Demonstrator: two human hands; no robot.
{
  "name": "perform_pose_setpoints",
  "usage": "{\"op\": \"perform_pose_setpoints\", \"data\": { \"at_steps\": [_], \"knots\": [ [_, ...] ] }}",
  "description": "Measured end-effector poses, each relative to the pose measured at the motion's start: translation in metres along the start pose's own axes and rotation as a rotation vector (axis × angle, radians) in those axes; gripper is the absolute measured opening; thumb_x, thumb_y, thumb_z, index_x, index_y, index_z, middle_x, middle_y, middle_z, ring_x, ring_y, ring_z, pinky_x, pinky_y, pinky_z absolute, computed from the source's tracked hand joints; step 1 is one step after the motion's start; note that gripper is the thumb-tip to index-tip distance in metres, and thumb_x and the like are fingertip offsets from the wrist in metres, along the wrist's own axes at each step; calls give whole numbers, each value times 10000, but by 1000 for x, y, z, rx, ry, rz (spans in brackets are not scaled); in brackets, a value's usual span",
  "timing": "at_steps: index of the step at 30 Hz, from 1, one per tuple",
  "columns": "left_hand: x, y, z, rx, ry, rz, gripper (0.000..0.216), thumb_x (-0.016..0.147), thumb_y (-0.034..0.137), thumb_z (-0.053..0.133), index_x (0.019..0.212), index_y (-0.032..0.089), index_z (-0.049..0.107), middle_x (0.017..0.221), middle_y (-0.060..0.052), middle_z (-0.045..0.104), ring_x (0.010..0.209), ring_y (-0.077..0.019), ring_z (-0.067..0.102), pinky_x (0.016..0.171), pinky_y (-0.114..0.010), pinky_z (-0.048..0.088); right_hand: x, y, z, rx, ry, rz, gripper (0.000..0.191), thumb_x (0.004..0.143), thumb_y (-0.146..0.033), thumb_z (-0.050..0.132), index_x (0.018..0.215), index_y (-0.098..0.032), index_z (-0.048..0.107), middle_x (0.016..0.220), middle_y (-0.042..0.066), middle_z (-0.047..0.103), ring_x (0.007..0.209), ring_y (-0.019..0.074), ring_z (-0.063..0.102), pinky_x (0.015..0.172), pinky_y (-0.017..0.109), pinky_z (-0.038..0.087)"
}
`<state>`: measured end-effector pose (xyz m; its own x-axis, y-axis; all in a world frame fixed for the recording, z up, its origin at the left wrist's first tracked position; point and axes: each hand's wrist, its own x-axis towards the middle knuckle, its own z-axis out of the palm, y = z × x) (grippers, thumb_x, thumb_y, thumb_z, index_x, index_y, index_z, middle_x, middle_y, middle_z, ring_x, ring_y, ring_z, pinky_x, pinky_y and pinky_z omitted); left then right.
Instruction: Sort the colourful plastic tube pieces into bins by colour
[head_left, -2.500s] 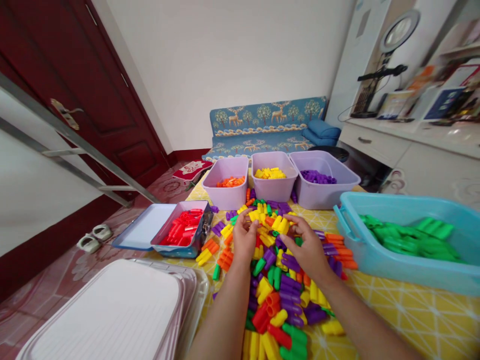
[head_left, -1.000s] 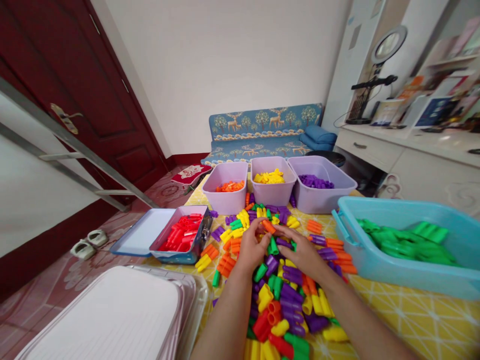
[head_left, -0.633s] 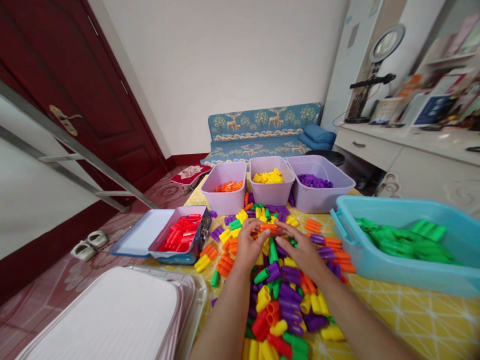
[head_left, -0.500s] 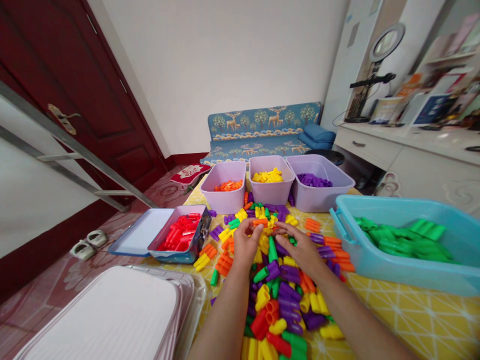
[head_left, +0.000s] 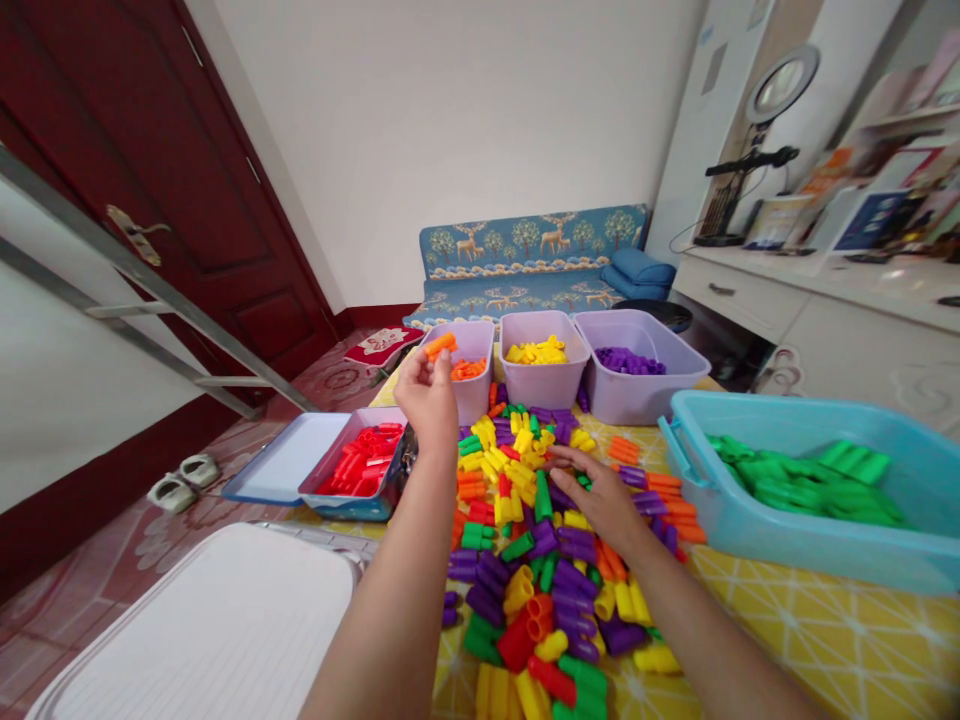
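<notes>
My left hand (head_left: 429,398) is raised near the left lilac bin (head_left: 480,398), pinching an orange block (head_left: 440,346) at its fingertips. That bin holds orange blocks (head_left: 468,369). My right hand (head_left: 598,493) lies flat, fingers spread, on the heap of mixed coloured blocks (head_left: 534,560) on the yellow tablecloth (head_left: 825,640). It grips nothing that I can see.
A middle lilac bin (head_left: 541,385) holds yellow blocks, the right one (head_left: 637,395) purple. A turquoise tub (head_left: 780,540) of green blocks stands at right. An open tin (head_left: 375,505) of red blocks lies at left. A white lid (head_left: 202,630) is near the front left.
My left hand has lifted off the heap with an orange block and moved up and left towards the orange bin. My right hand stays on the blocks.
</notes>
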<state>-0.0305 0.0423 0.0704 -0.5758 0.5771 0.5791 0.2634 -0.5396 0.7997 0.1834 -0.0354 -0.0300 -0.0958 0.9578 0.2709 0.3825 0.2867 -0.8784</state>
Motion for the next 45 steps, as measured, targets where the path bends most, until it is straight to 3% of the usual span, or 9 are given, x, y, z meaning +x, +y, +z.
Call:
{"op": "perform_pose_setpoints", "data": {
  "at_steps": [3, 7, 10, 14, 18, 27, 33, 38, 45],
  "knots": [
    [21, 1, 10, 285, -173, 120, 297, 750, 158, 613, 1037, 144, 687, 1157, -136, 621, 1128, -252, 558, 999, -393, 428, 0, 0, 0, -8, 9, 5, 383, 830, -402, 571, 1158, -209, 608, 1025, 69, 713, 991, 234, 650, 913, 400, 469],
    [-10, 5, 3, 467, -417, 239, 418, 745, 118, 594, 1156, 175, 644, 1339, -128, 517, 1239, -256, 489, 1053, -386, 389, 1, 1, 0, -9, 24, -1, 377, 824, -390, 578, 1153, -209, 611, 1029, 71, 712, 985, 233, 650, 912, 403, 471],
    [-53, 9, -19, 603, -828, 81, 365, 783, 198, 573, 1139, 199, 654, 1098, -82, 680, 992, -216, 638, 908, -333, 492, 1, 0, 1, 3, 17, -15, 358, 826, -373, 575, 1140, -208, 617, 1019, 70, 716, 975, 228, 655, 903, 395, 477],
    [-89, 9, -49, 850, -1191, -53, 655, 625, 276, 740, 1256, 207, 583, 1170, -116, 658, 1065, -276, 614, 905, -350, 480, 0, -2, 0, 4, 20, -29, 341, 830, -378, 572, 1125, -217, 628, 998, 65, 725, 969, 228, 660, 904, 395, 479],
    [-95, 2, -48, 764, -1090, -100, 606, 561, 167, 756, 1155, 212, 646, 983, -94, 706, 915, -265, 650, 802, -343, 501, 0, 0, 0, -16, 19, -41, 333, 825, -372, 577, 1111, -213, 642, 1012, 70, 721, 966, 230, 660, 903, 400, 480],
    [-112, -22, -13, -170, -721, -547, 457, 672, 373, 740, 1068, 148, 713, 748, -36, 679, 651, -136, 588, 658, -278, 508, -1, 0, 0, -65, 5, -90, 410, 781, -453, 632, 1122, -227, 646, 1112, 72, 691, 1037, 271, 629, 905, 423, 482],
    [-122, -18, -14, -89, -736, -425, 296, 677, 323, 740, 912, 144, 757, 589, 5, 617, 517, -82, 482, 503, -195, 395, -3, -8, -2, -73, -4, -70, 283, 837, -456, 564, 965, -217, 643, 952, 34, 695, 925, 236, 626, 840, 357, 469],
    [-109, -30, -21, -79, -461, -439, 317, 720, 372, 686, 928, 135, 719, 610, 0, 623, 570, -124, 560, 561, -225, 446, -3, -1, -4, -12, 49, -60, 189, 827, -389, 569, 866, -205, 580, 844, 14, 637, 831, 200, 593, 767, 304, 456],
    [-97, -40, -41, 218, -433, -196, 453, 840, 376, 517, 438, 167, 536, 647, -41, 641, 716, -176, 615, 735, -289, 459, -5, 2, -9, 227, 158, -17, 228, 836, -417, 544, 936, -219, 599, 872, 16, 642, 856, 210, 604, 763, 291, 470]
  ]
}}
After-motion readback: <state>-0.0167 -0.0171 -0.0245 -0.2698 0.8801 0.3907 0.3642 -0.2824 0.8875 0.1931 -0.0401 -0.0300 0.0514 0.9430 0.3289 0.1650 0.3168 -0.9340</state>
